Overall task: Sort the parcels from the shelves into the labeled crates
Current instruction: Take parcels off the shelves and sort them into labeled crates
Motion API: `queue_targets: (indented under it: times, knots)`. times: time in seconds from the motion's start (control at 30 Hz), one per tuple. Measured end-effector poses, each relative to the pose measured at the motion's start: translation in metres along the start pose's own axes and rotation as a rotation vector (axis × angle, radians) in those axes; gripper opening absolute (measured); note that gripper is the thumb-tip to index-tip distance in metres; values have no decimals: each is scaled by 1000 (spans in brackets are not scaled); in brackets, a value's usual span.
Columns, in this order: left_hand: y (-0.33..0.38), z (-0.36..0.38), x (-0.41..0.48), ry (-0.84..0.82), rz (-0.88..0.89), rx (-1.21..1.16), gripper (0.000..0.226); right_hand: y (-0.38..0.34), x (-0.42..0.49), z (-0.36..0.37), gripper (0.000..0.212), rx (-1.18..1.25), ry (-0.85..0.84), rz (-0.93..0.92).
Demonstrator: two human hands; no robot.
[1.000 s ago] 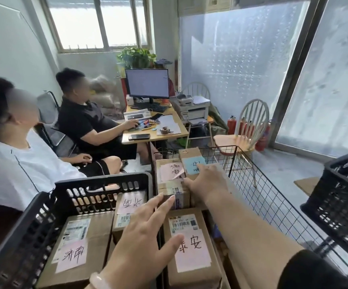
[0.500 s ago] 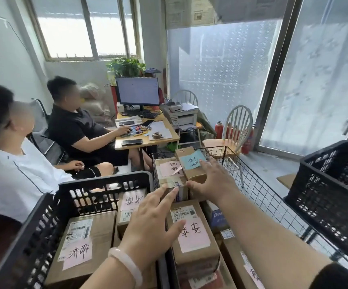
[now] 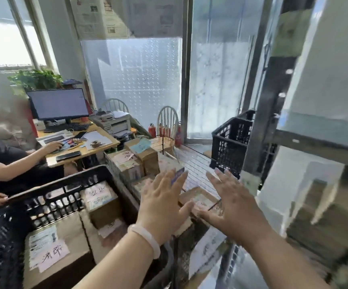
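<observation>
While both hands hover with nothing in them, I judge we are between parcels: no box is held and the next pick is not yet begun. My left hand (image 3: 162,203) and right hand (image 3: 231,202) are spread flat, fingers straight and apart, above a wire basket (image 3: 197,164) of parcels. Just beneath them lies a brown cardboard parcel (image 3: 199,198) with a pale label, too blurred to read. To the left, a black crate (image 3: 64,181) holds more brown parcels bearing pink handwritten slips. Another black crate (image 3: 229,140) stands farther right, beside the metal shelves (image 3: 315,143), which are smeared by motion. Next, I think, comes a reach to those shelves, a two-handed grip on a box, and a look at its slip.
</observation>
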State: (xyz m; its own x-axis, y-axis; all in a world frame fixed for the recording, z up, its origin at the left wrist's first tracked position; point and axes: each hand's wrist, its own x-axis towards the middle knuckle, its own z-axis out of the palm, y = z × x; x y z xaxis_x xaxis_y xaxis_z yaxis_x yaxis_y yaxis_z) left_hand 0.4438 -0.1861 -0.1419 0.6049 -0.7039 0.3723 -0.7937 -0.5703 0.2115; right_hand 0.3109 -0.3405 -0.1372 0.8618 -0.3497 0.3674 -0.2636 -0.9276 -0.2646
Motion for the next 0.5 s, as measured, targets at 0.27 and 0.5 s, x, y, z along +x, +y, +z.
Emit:
queue_targets:
  times: [0.27,0.5]
  knots:
    - [135,16,-55,-38,372,-165,80,25,-173,-84,105,-182,113,357]
    - [257,15,-99,-56,675,-251,82,51,-303,-144,93,-338,201,638]
